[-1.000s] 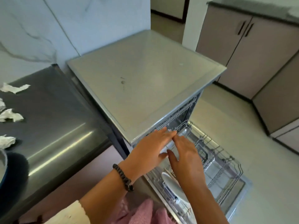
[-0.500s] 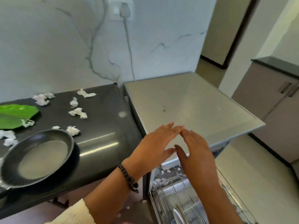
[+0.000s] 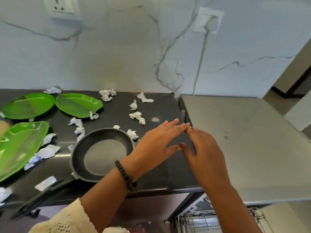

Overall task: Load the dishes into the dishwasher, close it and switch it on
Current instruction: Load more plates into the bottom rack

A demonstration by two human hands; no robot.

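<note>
Over the counter edge: both hands are hovering flat, palms down, nothing in either one
Left hand (image 3: pixel 158 142): fingers are lying stretched out and close together, thumb sticking out toward the other hand, empty
Right hand (image 3: pixel 204 148): same deal, fingers straight and together, thumb poking left, empty
Fingertips: the two hands are meeting at the tips, making a little tent shape, looks like touching
Bracelet (image 3: pixel 125 176): dark beads, sitting on the left wrist
Sleeve (image 3: pixel 65 219): cream knit, showing on the left arm only
Pan (image 3: pixel 102 155): black frying pan sitting on the counter (image 3: pixel 159 108) just left of the left hand, the wrist is passing over its right rim, handle pointing down-left
Plates (image 3: pixel 79 105): three green leaf-shaped ones lying well left of the hands, past the pan
Paper scraps (image 3: pixel 137 116): crumpled white bits lying all over the counter, one wad just beside the left hand's knuckles
Dishwasher (image 3: pixel 244 145): grey top sitting right under and to the right of the right hand
Rack (image 3: pixel 200 221): wire basket peeking out below the right forearm, can't tell what's in it
Wall: marble, a socket (image 3: pixel 61 7) hanging far up-left of the hands, a plugged-in cord (image 3: pixel 200 61) running down behind the dishwasher
</note>
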